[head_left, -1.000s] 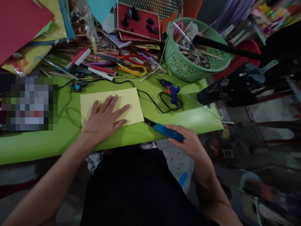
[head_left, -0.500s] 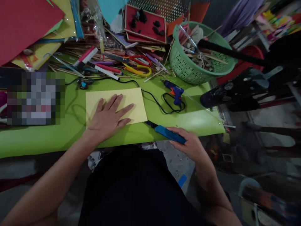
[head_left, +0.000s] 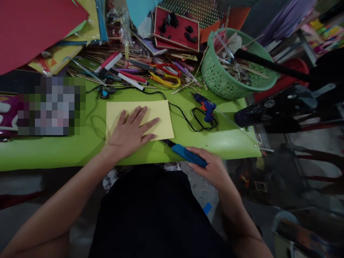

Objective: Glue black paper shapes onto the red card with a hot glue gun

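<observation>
A pale yellow sheet of paper (head_left: 161, 114) lies on the bright green sheet (head_left: 53, 154) that covers the table. My left hand (head_left: 131, 132) rests flat on the yellow paper, fingers spread. My right hand (head_left: 211, 168) is closed round a blue-handled cutter (head_left: 186, 154), whose dark tip touches the paper's lower right corner near the table's front edge.
A blue glue gun (head_left: 205, 107) with a black cord lies right of the paper. Behind are scissors (head_left: 166, 75), markers and sticks. A green basket (head_left: 231, 71) stands at the back right. Coloured sheets (head_left: 32, 25) are piled at the back left. A dark machine (head_left: 279, 107) sits off the right edge.
My hands keep their pose on the paper and the cutter. The view has shifted, so everything sits a little further right in the picture.
</observation>
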A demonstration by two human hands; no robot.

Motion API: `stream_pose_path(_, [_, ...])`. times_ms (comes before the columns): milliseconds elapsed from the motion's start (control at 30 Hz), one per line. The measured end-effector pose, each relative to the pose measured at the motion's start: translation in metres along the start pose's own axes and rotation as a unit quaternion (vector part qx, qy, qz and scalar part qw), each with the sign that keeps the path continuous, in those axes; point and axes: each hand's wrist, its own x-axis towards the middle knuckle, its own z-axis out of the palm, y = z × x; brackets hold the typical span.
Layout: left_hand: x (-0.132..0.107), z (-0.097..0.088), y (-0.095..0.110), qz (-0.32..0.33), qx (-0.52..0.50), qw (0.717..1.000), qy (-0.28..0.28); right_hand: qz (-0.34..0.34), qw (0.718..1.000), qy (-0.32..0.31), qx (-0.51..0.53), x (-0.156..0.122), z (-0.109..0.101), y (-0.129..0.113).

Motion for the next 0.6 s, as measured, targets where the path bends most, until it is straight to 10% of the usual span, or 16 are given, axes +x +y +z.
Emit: stream_pose_path(600, [0.002, -0.006, -0.031, 0.032, 0.020, 0.999, -0.025, -0.046, 0.998, -0.007, -0.039, 0.005, 0.018, -0.010])
